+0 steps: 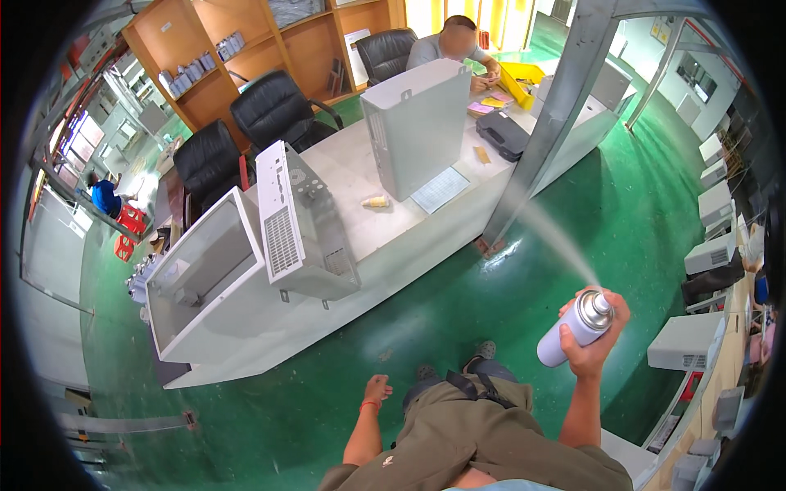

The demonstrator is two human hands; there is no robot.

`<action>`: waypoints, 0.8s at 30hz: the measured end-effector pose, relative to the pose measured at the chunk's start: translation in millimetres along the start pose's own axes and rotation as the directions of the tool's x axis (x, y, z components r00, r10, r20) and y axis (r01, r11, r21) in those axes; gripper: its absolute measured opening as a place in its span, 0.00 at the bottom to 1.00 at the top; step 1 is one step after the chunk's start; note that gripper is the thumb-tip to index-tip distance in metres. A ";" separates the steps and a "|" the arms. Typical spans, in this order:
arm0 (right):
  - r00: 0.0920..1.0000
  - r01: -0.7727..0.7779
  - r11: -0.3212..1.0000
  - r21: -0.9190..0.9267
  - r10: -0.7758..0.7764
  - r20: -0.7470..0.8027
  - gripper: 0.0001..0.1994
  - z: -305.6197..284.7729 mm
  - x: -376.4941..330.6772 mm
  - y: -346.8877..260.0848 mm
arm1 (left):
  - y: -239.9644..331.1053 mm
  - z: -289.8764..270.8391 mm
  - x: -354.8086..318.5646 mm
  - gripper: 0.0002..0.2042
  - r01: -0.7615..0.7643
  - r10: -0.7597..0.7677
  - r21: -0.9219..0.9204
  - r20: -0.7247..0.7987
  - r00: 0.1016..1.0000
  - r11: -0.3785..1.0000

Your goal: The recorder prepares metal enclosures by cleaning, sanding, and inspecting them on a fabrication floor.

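Gripping a pale spray can (562, 342) in the right hand (594, 350), closing the fingers (620, 313) firmly around the upper body. Keeping the can enclosed against the palm, pressing the thumb along the near side and wrapping the other fingers behind; leaving the metal shoulder and white nozzle showing above the grip. Sending a fine mist (561, 243) from the can's top toward a grey metal post (548, 131), beyond the can. Keeping the left hand (377, 389) low, left of the can and well apart from it, half-curling the fingers and holding nothing visible. Standing on a green floor (446, 315), left of the can. Facing a long white table (348, 176), beyond and left of the can, bearing an upright grey metal housing (426, 127), a vented casing (282, 221) farther left of the can, and a dark case (501, 135) beyond it.
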State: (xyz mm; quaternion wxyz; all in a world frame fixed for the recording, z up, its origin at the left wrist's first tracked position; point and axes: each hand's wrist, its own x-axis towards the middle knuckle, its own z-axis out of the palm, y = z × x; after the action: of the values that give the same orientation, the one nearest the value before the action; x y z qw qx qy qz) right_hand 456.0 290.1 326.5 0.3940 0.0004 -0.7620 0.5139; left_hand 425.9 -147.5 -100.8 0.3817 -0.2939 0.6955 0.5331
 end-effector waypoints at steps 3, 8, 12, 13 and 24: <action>1.000 -0.018 1.000 -0.011 0.017 -0.012 0.43 0.5 -1.1 -0.5 | -4.7 1.5 0.5 0.18 0.018 -0.018 0.007 0.012 1.000 1.000; 0.999 -0.006 1.000 -0.009 0.005 -0.046 0.42 -1.6 -0.1 -1.7 | -8.3 -2.0 0.5 0.17 0.013 -0.013 0.023 -0.004 1.000 1.000; 1.000 0.019 1.000 -0.014 -0.019 0.004 0.43 -8.6 -2.0 3.0 | -7.6 -5.3 0.5 0.16 0.011 -0.010 0.027 -0.015 1.000 1.000; 1.000 0.012 1.000 -0.018 -0.011 0.019 0.43 -9.6 -3.9 3.8 | -6.9 -5.4 1.3 0.16 0.010 -0.010 0.023 -0.015 1.000 1.000; 1.000 0.029 1.000 -0.006 -0.029 0.001 0.43 -7.6 -8.7 4.9 | 6.8 -5.2 -6.5 0.16 0.006 -0.006 0.032 -0.001 1.000 0.999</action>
State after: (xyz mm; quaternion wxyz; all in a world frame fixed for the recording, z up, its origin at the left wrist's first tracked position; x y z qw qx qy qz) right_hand 464.6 294.9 318.7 0.4011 0.0102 -0.7637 0.5058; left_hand 422.7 -150.8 -91.1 0.3875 -0.2900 0.7033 0.5206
